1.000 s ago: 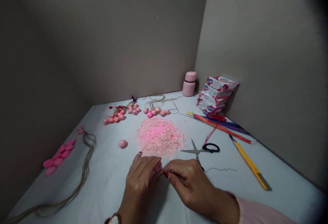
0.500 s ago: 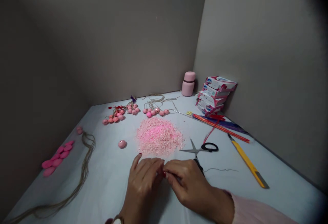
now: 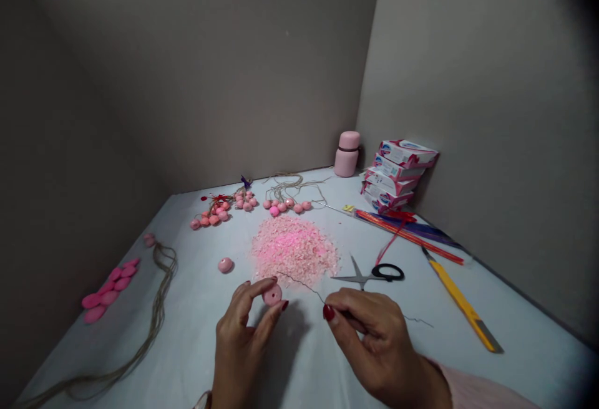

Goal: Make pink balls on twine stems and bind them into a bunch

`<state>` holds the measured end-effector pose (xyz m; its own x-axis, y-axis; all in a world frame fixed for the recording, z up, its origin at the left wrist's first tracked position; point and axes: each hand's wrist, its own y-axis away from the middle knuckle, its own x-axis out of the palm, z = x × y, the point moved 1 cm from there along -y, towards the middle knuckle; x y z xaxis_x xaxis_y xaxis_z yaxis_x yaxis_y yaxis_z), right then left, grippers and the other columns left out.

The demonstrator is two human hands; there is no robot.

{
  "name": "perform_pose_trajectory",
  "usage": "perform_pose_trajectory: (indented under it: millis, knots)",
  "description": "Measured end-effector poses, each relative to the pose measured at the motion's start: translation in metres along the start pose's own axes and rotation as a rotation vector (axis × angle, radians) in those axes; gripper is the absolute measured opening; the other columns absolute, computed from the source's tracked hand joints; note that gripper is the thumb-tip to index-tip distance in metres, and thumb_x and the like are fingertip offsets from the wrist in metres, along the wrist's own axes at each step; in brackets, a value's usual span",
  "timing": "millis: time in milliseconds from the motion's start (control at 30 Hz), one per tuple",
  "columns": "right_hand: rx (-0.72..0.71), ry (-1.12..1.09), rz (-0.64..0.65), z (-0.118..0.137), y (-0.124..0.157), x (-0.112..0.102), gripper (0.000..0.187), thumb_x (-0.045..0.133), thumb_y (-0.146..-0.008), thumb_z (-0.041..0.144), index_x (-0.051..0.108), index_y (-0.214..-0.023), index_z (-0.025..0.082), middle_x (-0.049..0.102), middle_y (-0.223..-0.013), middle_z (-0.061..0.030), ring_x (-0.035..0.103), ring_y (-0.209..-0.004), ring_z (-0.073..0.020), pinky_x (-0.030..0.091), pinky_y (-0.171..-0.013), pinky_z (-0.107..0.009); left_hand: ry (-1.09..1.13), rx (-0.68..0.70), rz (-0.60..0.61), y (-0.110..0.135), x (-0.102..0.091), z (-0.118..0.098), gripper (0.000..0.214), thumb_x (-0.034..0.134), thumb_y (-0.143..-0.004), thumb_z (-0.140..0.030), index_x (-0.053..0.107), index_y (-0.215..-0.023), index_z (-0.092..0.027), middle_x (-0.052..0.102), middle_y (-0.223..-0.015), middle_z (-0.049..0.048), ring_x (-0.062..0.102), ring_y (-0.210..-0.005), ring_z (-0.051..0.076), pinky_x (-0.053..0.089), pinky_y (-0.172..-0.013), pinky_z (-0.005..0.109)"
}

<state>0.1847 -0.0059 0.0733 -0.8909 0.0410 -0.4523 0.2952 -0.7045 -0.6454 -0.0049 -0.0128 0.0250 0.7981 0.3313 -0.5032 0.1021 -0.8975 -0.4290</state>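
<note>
My left hand [image 3: 243,334] pinches a round pink bead [image 3: 272,295] between thumb and fingers, lifted a little above the table. My right hand [image 3: 369,340] is closed on a thin dark wire [image 3: 302,284], whose free end points left toward the bead and whose tail trails right over the table. The two hands are apart, with the wire tip just right of the bead. Behind them lies a heap of pink flakes [image 3: 294,250].
Scissors [image 3: 369,274] lie right of the heap, a yellow utility knife [image 3: 461,302] further right, red and purple sticks [image 3: 407,231] behind. Stacked boxes [image 3: 397,172] and a pink jar [image 3: 347,154] stand at the back. Pink bead clusters [image 3: 222,209], a loose bead [image 3: 225,265], pink discs [image 3: 110,289] and twine [image 3: 150,328] lie left.
My hands were joined together over the bead; now they have drawn apart, the left holding the bead up and the right pulled back to the right with the wire.
</note>
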Motion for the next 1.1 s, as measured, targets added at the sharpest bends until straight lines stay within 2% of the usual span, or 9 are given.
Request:
perform_pose_trajectory:
  millis: [200,267,433,600,700,800,867,967,1100]
  knots:
    - [-0.014,0.021,-0.014,0.002,0.002,0.001,0.015,0.046,-0.081,0.009,0.054,-0.07,0.016,0.049,-0.053,0.0029,0.043,-0.046,-0.0089,0.031,-0.047,-0.023,0.232,-0.112,-0.075,0.002,-0.001,-0.007,0.032,0.065,-0.077,-0.025,0.054,-0.107,-0.028,0.066,-0.113,0.0048,0.061,-0.106,0.023,0.05,-0.084,0.033]
    - [-0.028,0.032,-0.013,0.002,0.002,0.002,0.015,0.046,-0.08,0.009,0.055,-0.07,0.015,0.049,-0.053,0.0025,0.044,-0.046,-0.009,0.031,-0.047,-0.023,0.271,-0.074,-0.11,0.004,-0.001,-0.008,0.035,0.065,-0.077,-0.023,0.052,-0.109,-0.028,0.065,-0.115,0.0051,0.06,-0.108,0.023,0.046,-0.09,0.037]
    - [-0.022,0.057,-0.014,0.001,0.001,0.002,0.017,0.046,-0.08,0.01,0.056,-0.067,0.015,0.048,-0.051,0.0024,0.044,-0.044,-0.0088,0.031,-0.046,-0.023,0.16,0.089,-0.183,0.006,-0.001,-0.011,0.039,0.067,-0.077,-0.022,0.05,-0.111,-0.03,0.068,-0.11,0.0033,0.061,-0.103,0.023,0.019,-0.108,0.047]
    - [-0.029,0.044,-0.014,0.004,0.001,0.002,0.017,0.045,-0.079,0.01,0.056,-0.066,0.015,0.048,-0.049,0.0026,0.043,-0.043,-0.0088,0.031,-0.045,-0.023,0.162,0.115,-0.182,0.007,0.0,-0.008,0.044,0.067,-0.076,-0.018,0.05,-0.113,-0.031,0.066,-0.113,0.0022,0.06,-0.105,0.022,0.02,-0.108,0.047]
    - [-0.025,0.035,-0.01,0.005,0.002,0.003,0.017,0.045,-0.079,0.01,0.056,-0.067,0.015,0.048,-0.049,0.0025,0.043,-0.043,-0.0089,0.032,-0.044,-0.023,0.205,0.066,-0.208,0.009,-0.001,-0.007,0.042,0.069,-0.075,-0.019,0.052,-0.111,-0.03,0.067,-0.111,0.0037,0.057,-0.11,0.023,0.022,-0.108,0.048]
    - [-0.023,0.051,-0.008,0.004,0.002,0.003,0.018,0.044,-0.08,0.011,0.055,-0.066,0.016,0.048,-0.049,0.0028,0.044,-0.042,-0.009,0.032,-0.044,-0.023,0.292,-0.076,-0.212,0.006,-0.002,-0.009,0.033,0.068,-0.076,-0.026,0.056,-0.107,-0.027,0.065,-0.115,0.0061,0.051,-0.116,0.025,0.027,-0.106,0.048]
    - [-0.029,0.066,-0.015,0.004,0.002,0.002,0.019,0.044,-0.08,0.011,0.055,-0.065,0.016,0.048,-0.048,0.0029,0.044,-0.042,-0.009,0.032,-0.044,-0.023,0.409,-0.249,-0.173,0.0,-0.003,-0.011,0.027,0.065,-0.078,-0.032,0.059,-0.104,-0.026,0.064,-0.116,0.0058,0.052,-0.116,0.025,0.03,-0.105,0.046]
    - [-0.032,0.075,-0.016,0.003,0.003,0.002,0.019,0.044,-0.08,0.011,0.055,-0.066,0.016,0.049,-0.049,0.0027,0.045,-0.042,-0.0091,0.033,-0.044,-0.023,0.793,-0.563,-0.116,-0.009,-0.001,-0.011,0.019,0.054,-0.086,-0.036,0.064,-0.095,-0.021,0.069,-0.107,0.004,0.057,-0.111,0.02,0.037,-0.101,0.037]
    - [-0.039,0.061,0.033,0.004,0.004,0.005,0.019,0.043,-0.08,0.01,0.053,-0.064,0.016,0.047,-0.049,0.0032,0.045,-0.043,-0.0089,0.033,-0.045,-0.023,1.28,-0.971,-0.045,-0.015,0.006,-0.01,0.028,0.042,-0.094,-0.028,0.068,-0.09,-0.017,0.072,-0.104,0.005,0.066,-0.095,0.013,0.052,-0.082,0.024]
